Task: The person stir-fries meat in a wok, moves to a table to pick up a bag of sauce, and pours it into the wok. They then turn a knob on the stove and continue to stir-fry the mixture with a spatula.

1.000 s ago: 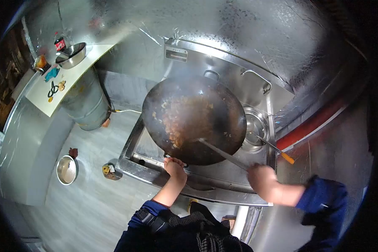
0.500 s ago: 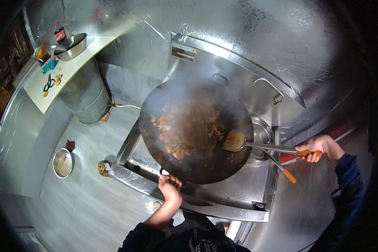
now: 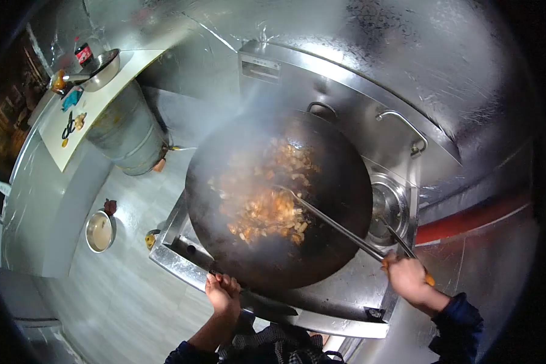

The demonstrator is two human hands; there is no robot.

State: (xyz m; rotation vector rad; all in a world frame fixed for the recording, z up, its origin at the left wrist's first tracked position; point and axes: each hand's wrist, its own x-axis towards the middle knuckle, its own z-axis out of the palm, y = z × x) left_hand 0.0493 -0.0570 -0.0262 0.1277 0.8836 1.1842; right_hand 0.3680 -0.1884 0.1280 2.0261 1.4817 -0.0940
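Observation:
A large dark wok sits on the steel stove, steam rising from it. Browned chopped food lies across its middle. My left hand is closed at the wok's near-left edge, around its handle, which the fingers mostly hide. In my right hand is the long metal handle of a wok spatula. Its blade is down in the food, largely hidden by food and steam. Under my right forearm side, a second utensil with an orange handle end leans from the round steel pot.
A curved faucet rises behind the stove at right. On the left shelf stand a steel bowl and a dark bottle. Below it is a metal drum. A bowl of cloudy liquid rests on the floor.
My right hand has moved left and down, bringing the spatula from the wok's right side into the food. The wok has tilted toward me and my left hand has shifted slightly left and down.

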